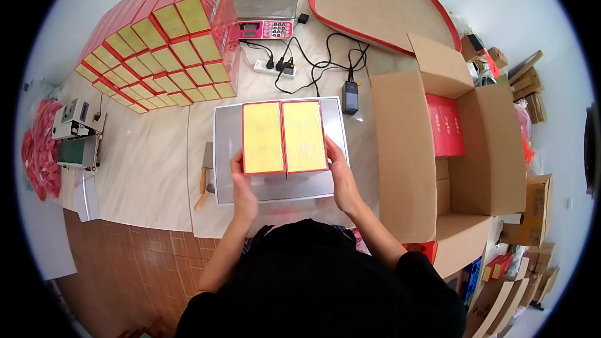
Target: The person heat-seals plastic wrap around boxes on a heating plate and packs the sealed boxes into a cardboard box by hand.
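Two red-edged boxes with yellow faces point(263, 136) stand side by side in front of me, with a glossy film on them. My left hand point(243, 186) grips the pair from the left side, and my right hand point(342, 176) presses against the right side. Both hands are closed around the boxes, though some fingertips are hidden. Beneath them lies a grey panel with a white rim point(226, 150) on the marble-look table. Left of the panel are wooden-handled tools point(203, 181), partly covered by its edge.
A tall stack of similar boxes point(166, 59) rises at the back left. Behind are a scale point(268, 19), a power strip point(274, 69) with cables and a black device point(350, 97). An open carton point(407, 163) with red boxes point(446, 125) stands at right. A machine point(78, 131) sits far left.
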Tool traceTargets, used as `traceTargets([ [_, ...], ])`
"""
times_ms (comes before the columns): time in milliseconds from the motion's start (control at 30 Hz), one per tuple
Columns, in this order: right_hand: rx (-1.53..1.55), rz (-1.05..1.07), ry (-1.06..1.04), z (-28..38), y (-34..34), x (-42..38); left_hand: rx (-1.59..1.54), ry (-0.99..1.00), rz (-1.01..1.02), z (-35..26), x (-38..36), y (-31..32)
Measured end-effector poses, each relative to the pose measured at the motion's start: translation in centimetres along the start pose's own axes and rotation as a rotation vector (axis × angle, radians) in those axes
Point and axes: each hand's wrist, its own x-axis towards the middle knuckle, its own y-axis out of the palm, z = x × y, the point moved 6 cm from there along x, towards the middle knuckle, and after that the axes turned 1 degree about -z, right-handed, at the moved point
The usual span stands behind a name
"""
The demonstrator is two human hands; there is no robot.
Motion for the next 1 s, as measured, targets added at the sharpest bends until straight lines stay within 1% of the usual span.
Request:
traceTargets([
  [67,0.053,-0.165,0.081,-1.2,-1.0,0.4,-0.007,0.0,-0.05,-0.6,0.8,-0.4],
  [100,0.037,-0.158,0.09,-0.9,-1.5,-0.3,-0.023,-0.007,-0.058,-1.3,0.3,0.1],
  [167,0.049,-0.236,0.042,-0.8,-2.1,-0.6,0.032,0.077,-0.09,-3.4,0.1,-0.4],
  [200,0.042,-0.279,0.045,-0.6,-2.1,-0.8,0.077,0.047,-0.163,-3.7,-0.4,-1.3],
  [333,-0.003,-0.327,0.051,-0.4,-2.7,-1.4,0.1,0.001,-0.235,-3.9,-1.7,-3.1],
  [533,-0.035,-0.345,0.061,0.0,-2.5,-2.1,0.112,-0.016,-0.309,-5.3,-3.2,-3.4],
  [800,-0.049,-0.335,0.062,-0.2,-2.0,-2.8,0.098,0.032,-0.307,-5.9,-3.6,-3.6],
  [1000,-0.039,-0.347,0.06,-0.9,-2.0,-3.4,0.111,0.017,-0.31,-5.7,-4.3,-3.9],
])
